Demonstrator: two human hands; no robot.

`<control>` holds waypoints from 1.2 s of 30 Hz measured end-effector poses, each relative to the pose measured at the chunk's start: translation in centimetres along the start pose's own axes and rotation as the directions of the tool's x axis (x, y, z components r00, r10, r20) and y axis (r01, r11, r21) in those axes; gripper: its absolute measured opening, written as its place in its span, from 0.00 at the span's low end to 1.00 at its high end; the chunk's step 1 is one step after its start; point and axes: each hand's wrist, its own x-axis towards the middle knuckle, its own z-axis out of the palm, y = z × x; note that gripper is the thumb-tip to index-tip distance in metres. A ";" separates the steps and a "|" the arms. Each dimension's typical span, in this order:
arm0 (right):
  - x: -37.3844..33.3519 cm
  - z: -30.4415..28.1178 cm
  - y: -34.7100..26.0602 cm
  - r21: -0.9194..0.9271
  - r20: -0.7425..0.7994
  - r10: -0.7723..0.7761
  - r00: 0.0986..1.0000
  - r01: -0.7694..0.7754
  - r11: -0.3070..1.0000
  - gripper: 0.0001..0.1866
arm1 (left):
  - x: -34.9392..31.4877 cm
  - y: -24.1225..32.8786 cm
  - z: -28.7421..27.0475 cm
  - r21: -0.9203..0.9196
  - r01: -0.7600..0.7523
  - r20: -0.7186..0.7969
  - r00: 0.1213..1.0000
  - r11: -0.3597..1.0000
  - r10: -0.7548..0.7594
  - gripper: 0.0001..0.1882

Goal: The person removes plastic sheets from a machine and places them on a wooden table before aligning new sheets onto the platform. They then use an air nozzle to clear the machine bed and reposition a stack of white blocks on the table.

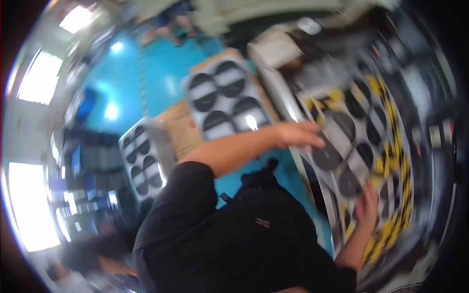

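Observation:
A pale sheet with dark grey round shapes (pixel 328 154) is between my hands, tilted and blurred by motion. My left hand (pixel 299 135) reaches across to the right and grips its left edge, fingers pointing at the dark rounds. At its near right edge, my right hand (pixel 367 202) holds it with the fingers closed. Beneath it lies a work surface bordered by yellow and black striped tape (pixel 404 161), with more dark round shapes on it. The exact contact of the fingertips is smeared.
To the left, a white panel with several dark round pieces (pixel 190 84) lies on brown cardboard (pixel 178 128). A similar wrapped stack (pixel 165 141) stands farther left. A pale box-shaped machine part (pixel 276 49) rises beyond the work surface. Another person's arm (pixel 117 266) shows at lower left.

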 end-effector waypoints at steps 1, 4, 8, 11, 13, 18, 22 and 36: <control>0.7 4.4 -0.4 0.046 0.038 -0.075 0.996 0.073 0.996 0.28 | 0.3 2.3 -0.6 0.119 0.103 0.074 0.991 0.988 -0.112 0.50; 3.3 3.6 -0.6 0.032 -0.087 -0.039 0.995 0.042 0.999 0.24 | 4.7 5.6 -1.8 0.185 0.051 0.296 0.949 0.982 -0.105 0.42; 5.9 5.0 -1.9 0.194 -0.166 -0.093 0.982 0.125 0.973 0.20 | 14.5 6.2 -4.4 0.427 -0.072 0.294 0.954 0.901 -0.063 0.27; 8.2 2.7 -0.9 0.188 -0.222 -0.092 0.971 0.135 0.973 0.18 | 20.4 7.5 -6.2 0.669 -0.226 0.297 0.954 0.708 0.024 0.30; 10.1 2.2 0.2 0.184 -0.272 -0.093 0.958 0.146 0.972 0.17 | 23.1 7.4 -6.8 0.830 -0.336 0.333 0.939 0.446 0.088 0.31; 13.2 1.2 2.4 0.182 -0.419 0.003 0.908 0.080 0.980 0.18 | 27.2 5.5 -7.1 0.830 -0.544 0.544 0.838 -0.127 -0.030 0.39; 14.3 0.5 3.6 0.151 -0.432 0.022 0.902 0.048 0.987 0.17 | 29.2 4.7 -6.6 0.759 -0.582 0.570 0.811 -0.293 -0.134 0.41; 16.0 1.2 3.5 0.040 -0.621 0.117 0.775 -0.118 0.992 0.20 | 30.9 3.5 -6.8 0.724 -0.629 0.610 0.775 -0.283 -0.164 0.43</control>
